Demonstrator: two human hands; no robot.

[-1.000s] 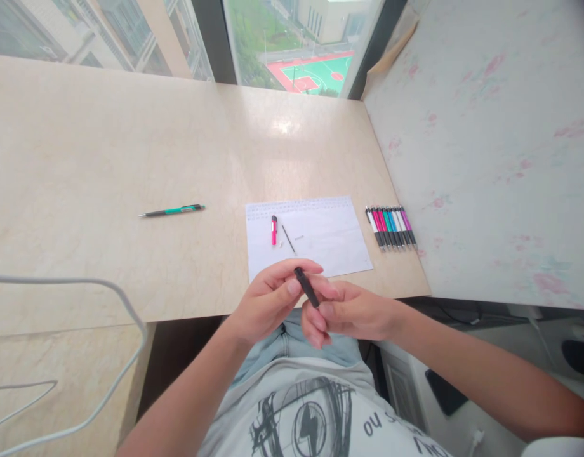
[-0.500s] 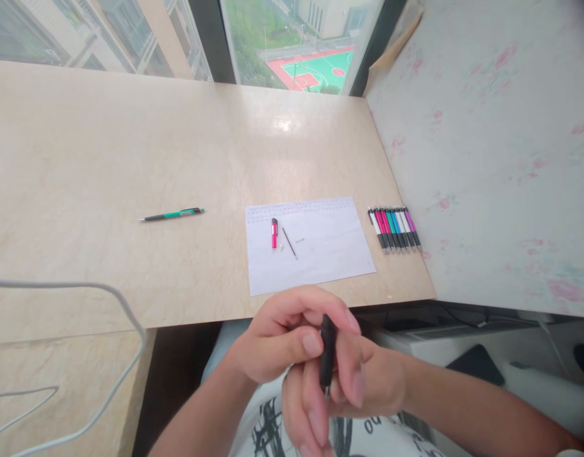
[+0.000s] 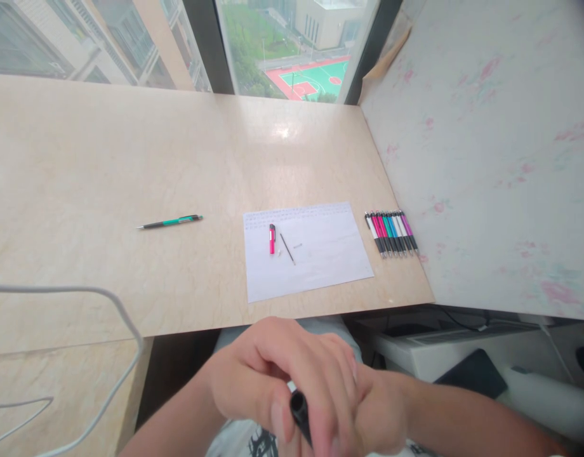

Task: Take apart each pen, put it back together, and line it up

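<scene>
Beige stone-look desk (image 3: 130,158) fills most of the view, and it runs up to a window (image 3: 292,44) at the far edge, with a pale wall panel (image 3: 487,158) mottled in pink closing off the right side. A white cable (image 3: 106,298) loops over the near left corner of the desk. A white sheet of paper (image 3: 330,273) lies flat near the front edge, right of centre.

Down at the bottom, off the desk and over the lap, the two hands are bunched together. The left hand (image 3: 273,374) is on top, fingers curled tight round a black pen barrel (image 3: 300,416), and the round end of that barrel pokes out toward the camera below the knuckles. The right hand (image 3: 382,412) presses in against the left from the right side. Its fingers are tucked under and hidden, so I cannot tell whether it grips the barrel too.

Back on the desk, a row of pens (image 3: 391,233) lies side by side just right of the sheet, close to the wall panel. A green pen (image 3: 171,222) lies alone, well to the left. On the sheet itself sit a pink pen piece (image 3: 272,238), a thin dark refill (image 3: 287,249) just beside it, and a tiny grey piece (image 3: 298,245), too small to make out
</scene>
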